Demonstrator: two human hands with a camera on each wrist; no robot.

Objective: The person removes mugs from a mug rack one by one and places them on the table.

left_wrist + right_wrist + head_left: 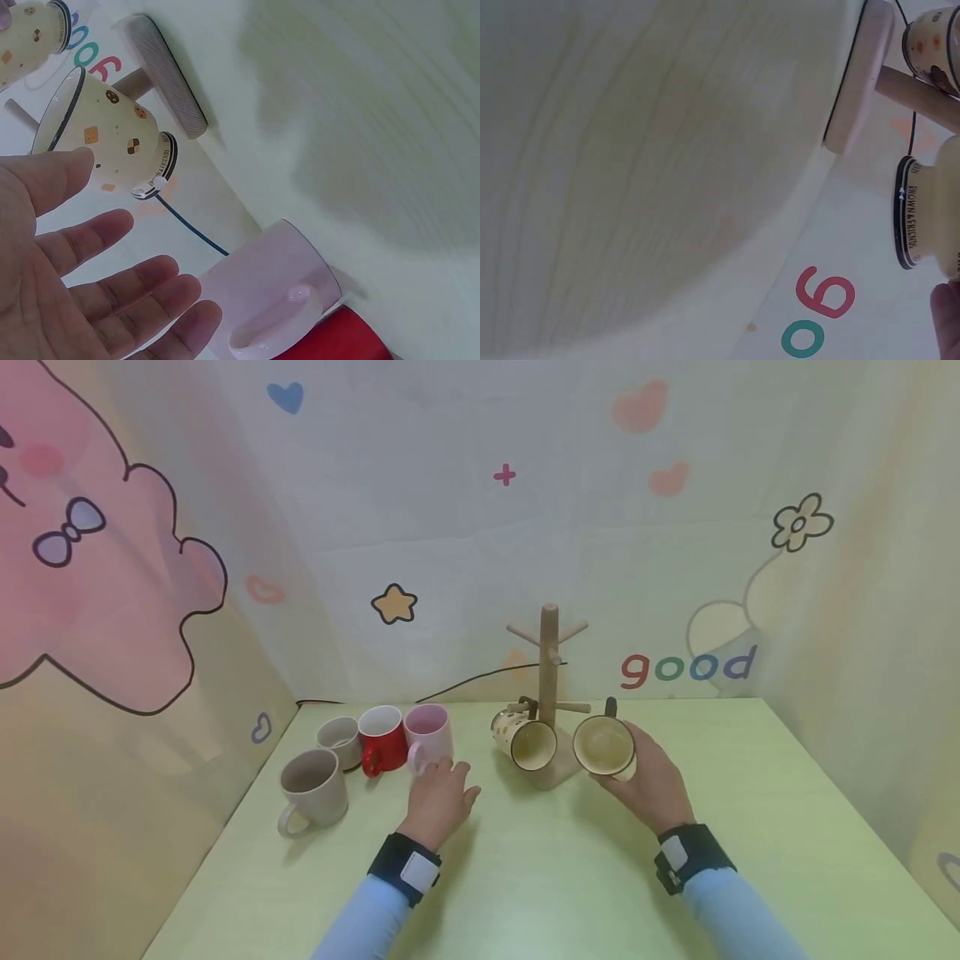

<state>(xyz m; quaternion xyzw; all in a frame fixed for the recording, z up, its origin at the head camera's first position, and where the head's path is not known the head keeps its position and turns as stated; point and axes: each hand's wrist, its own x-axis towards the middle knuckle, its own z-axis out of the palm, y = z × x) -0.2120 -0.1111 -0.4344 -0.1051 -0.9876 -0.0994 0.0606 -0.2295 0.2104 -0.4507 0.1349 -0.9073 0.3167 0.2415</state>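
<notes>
My right hand (654,783) grips a cream mug (603,745) with a dark rim, its mouth facing me and its dark handle pointing up. That mug is beside a lower peg of the wooden mug tree (550,672). On the tree's left side hangs another cream mug (516,735), tilted, with small printed patterns that show in the left wrist view. My left hand (438,803) holds nothing, its fingers spread and relaxed near the pink mug (433,735). In the right wrist view only a fingertip (946,315) shows, at the held mug's side.
Left of the pink mug stand a red mug (384,747) with a white inside, a small grey-white cup (341,739) and a larger off-white mug (318,789). The pale green table (525,893) meets a printed cloth backdrop (450,485) behind the tree.
</notes>
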